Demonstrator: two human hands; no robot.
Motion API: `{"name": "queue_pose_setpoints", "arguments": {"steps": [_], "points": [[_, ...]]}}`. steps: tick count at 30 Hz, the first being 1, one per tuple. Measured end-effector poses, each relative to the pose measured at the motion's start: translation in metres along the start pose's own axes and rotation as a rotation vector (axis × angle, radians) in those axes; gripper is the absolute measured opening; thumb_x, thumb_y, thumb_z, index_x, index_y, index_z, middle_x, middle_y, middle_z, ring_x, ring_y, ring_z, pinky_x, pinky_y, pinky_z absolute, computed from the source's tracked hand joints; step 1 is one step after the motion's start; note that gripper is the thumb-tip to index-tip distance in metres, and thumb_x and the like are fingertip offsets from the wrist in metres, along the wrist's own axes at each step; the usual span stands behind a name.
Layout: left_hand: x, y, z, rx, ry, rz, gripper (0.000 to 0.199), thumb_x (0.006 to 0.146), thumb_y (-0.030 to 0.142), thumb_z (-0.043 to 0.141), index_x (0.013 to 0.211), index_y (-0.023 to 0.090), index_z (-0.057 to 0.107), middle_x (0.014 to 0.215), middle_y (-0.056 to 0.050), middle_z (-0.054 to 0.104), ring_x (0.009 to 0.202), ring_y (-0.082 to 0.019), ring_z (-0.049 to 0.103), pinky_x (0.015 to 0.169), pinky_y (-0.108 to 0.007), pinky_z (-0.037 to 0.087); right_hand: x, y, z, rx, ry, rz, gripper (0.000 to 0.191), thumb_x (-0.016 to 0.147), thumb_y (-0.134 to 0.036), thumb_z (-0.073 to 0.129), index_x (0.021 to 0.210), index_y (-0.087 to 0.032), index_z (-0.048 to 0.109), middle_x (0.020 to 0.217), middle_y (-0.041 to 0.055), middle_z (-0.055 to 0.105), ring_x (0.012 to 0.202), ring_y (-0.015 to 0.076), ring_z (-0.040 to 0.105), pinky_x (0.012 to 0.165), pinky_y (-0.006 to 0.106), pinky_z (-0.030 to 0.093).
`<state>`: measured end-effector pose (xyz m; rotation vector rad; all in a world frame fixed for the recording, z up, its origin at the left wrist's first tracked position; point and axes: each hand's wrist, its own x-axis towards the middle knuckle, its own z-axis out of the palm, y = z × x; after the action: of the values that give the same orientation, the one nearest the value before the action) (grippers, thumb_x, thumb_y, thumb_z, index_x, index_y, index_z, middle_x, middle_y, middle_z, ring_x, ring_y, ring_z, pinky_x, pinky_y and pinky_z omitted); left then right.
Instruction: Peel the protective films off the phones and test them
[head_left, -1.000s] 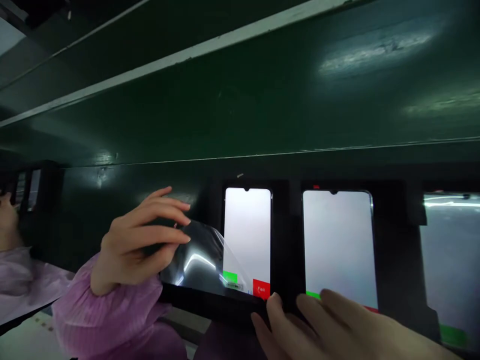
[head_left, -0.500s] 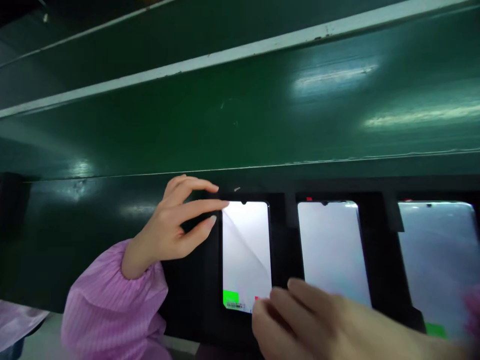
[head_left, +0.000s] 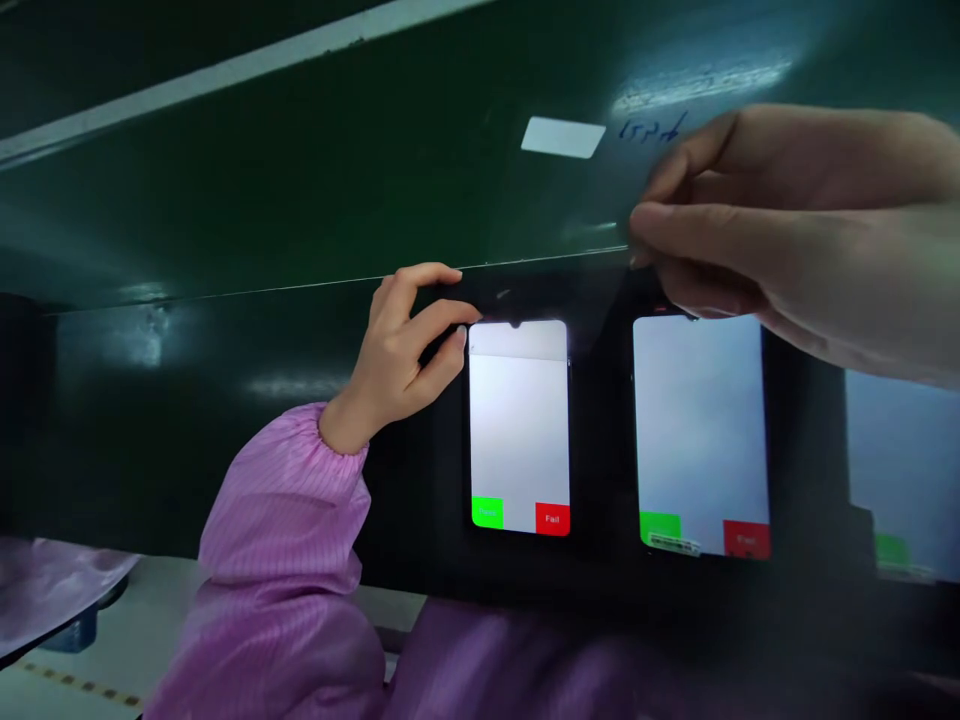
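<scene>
My left hand (head_left: 405, 345) lies at the top left corner of a lit phone (head_left: 520, 430), fingers apart, index fingertip and thumb touching its edge. The phone's white screen shows a green box and a red "Fail" box at the bottom. My right hand (head_left: 795, 220) is raised above and to the right, thumb and fingers pinched on what looks like a clear film (head_left: 600, 190). A white label (head_left: 562, 137) and blue handwriting appear beside the pinch, seemingly on this film. A straight line crosses the upper screen, perhaps the film's edge.
A second lit phone (head_left: 701, 430) lies to the right, partly under my right hand, with a small barcode strip at its bottom. A third phone (head_left: 900, 470) is dim at the right edge. Beyond them runs the green bench surface (head_left: 300, 200).
My right hand has risen from the phone's lower right corner to above its upper right, with the film. The diagonal crease and the barcode strip have left the screen. My left hand stays at the corner.
</scene>
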<state>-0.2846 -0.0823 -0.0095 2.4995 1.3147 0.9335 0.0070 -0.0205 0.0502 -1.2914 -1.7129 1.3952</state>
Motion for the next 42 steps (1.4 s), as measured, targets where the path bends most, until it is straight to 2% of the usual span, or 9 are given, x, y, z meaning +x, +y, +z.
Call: {"name": "queue_pose_setpoints", "arguments": {"steps": [7, 13, 18, 23, 29, 32, 35, 39, 42], "points": [[0.0, -0.003, 0.003, -0.004, 0.002, 0.014, 0.03, 0.111, 0.039, 0.045, 0.112, 0.024, 0.071, 0.132, -0.011, 0.063, 0.127, -0.026, 0.062, 0.108, -0.047, 0.053, -0.011, 0.0, 0.003, -0.027, 0.019, -0.015, 0.012, 0.101, -0.034, 0.072, 0.098, -0.023, 0.068, 0.075, -0.0026, 0.061, 0.05, 0.0049, 0.049, 0.041, 0.025, 0.036], [-0.023, 0.018, -0.014, 0.069, 0.168, -0.027, 0.033, 0.11, 0.032, 0.045, 0.107, 0.02, 0.076, 0.123, -0.006, 0.065, 0.122, -0.021, 0.06, 0.123, -0.048, 0.04, -0.014, -0.001, 0.008, -0.015, 0.046, -0.002, 0.014, 0.099, -0.034, 0.075, 0.101, -0.022, 0.069, 0.074, -0.0058, 0.062, 0.053, 0.0043, 0.056, 0.04, 0.021, 0.038], [-0.055, 0.045, -0.028, 0.172, -0.004, 0.041, 0.041, 0.105, 0.034, 0.039, 0.117, 0.031, 0.078, 0.13, -0.006, 0.062, 0.123, -0.024, 0.055, 0.129, -0.052, 0.027, -0.019, -0.017, 0.017, -0.061, 0.071, 0.072, 0.006, 0.104, -0.026, 0.069, 0.101, -0.021, 0.067, 0.067, -0.0112, 0.06, 0.047, 0.0, 0.052, 0.041, 0.019, 0.039], [-0.073, 0.065, -0.027, 0.261, -0.086, 0.077, 0.043, 0.104, 0.034, 0.045, 0.138, 0.028, 0.07, 0.15, -0.007, 0.052, 0.135, -0.026, 0.044, 0.132, -0.055, 0.01, -0.026, -0.03, 0.029, -0.106, 0.095, 0.125, 0.008, 0.106, -0.023, 0.063, 0.111, -0.018, 0.068, 0.073, -0.0111, 0.061, 0.052, -0.0031, 0.049, 0.046, 0.017, 0.035], [-0.093, 0.09, -0.031, 0.223, -0.045, 0.16, 0.033, 0.101, 0.036, 0.049, 0.116, 0.03, 0.078, 0.124, -0.003, 0.07, 0.124, -0.027, 0.055, 0.134, -0.06, 0.015, -0.037, -0.024, 0.028, -0.113, 0.049, 0.051, 0.024, 0.104, -0.029, 0.062, 0.121, -0.013, 0.066, 0.08, -0.0102, 0.063, 0.057, -0.002, 0.051, 0.052, 0.02, 0.036], [-0.091, 0.094, -0.031, 0.107, 0.027, 0.096, 0.036, 0.103, 0.034, 0.045, 0.101, 0.033, 0.081, 0.111, -0.002, 0.071, 0.118, -0.026, 0.059, 0.13, -0.059, 0.025, -0.043, -0.023, 0.027, -0.126, 0.058, 0.062, 0.026, 0.103, -0.03, 0.062, 0.123, -0.014, 0.066, 0.078, -0.0113, 0.063, 0.058, -0.0015, 0.051, 0.055, 0.024, 0.037], [-0.075, 0.094, -0.023, 0.09, 0.048, -0.017, 0.045, 0.106, 0.035, 0.038, 0.109, 0.033, 0.083, 0.115, -0.005, 0.067, 0.119, -0.027, 0.058, 0.125, -0.058, 0.029, -0.048, -0.025, 0.027, -0.13, 0.059, 0.056, 0.024, 0.104, -0.029, 0.061, 0.124, -0.016, 0.066, 0.08, -0.012, 0.065, 0.057, -0.0022, 0.05, 0.056, 0.025, 0.037], [-0.055, 0.099, -0.011, 0.206, -0.111, -0.083, 0.048, 0.109, 0.043, 0.036, 0.136, 0.031, 0.074, 0.127, -0.009, 0.058, 0.124, -0.03, 0.048, 0.124, -0.067, 0.013, -0.05, -0.026, 0.03, -0.105, 0.058, 0.03, 0.018, 0.106, -0.027, 0.063, 0.121, -0.018, 0.067, 0.081, -0.0113, 0.064, 0.059, -0.0017, 0.05, 0.054, 0.021, 0.037], [-0.059, 0.103, -0.015, 0.168, -0.188, -0.085, 0.048, 0.111, 0.045, 0.034, 0.131, 0.037, 0.077, 0.124, -0.008, 0.055, 0.121, -0.029, 0.046, 0.118, -0.063, 0.019, -0.051, -0.026, 0.032, -0.127, 0.039, 0.049, 0.014, 0.106, -0.024, 0.063, 0.117, -0.016, 0.067, 0.074, -0.0112, 0.058, 0.057, -0.0007, 0.047, 0.051, 0.02, 0.035]]}}
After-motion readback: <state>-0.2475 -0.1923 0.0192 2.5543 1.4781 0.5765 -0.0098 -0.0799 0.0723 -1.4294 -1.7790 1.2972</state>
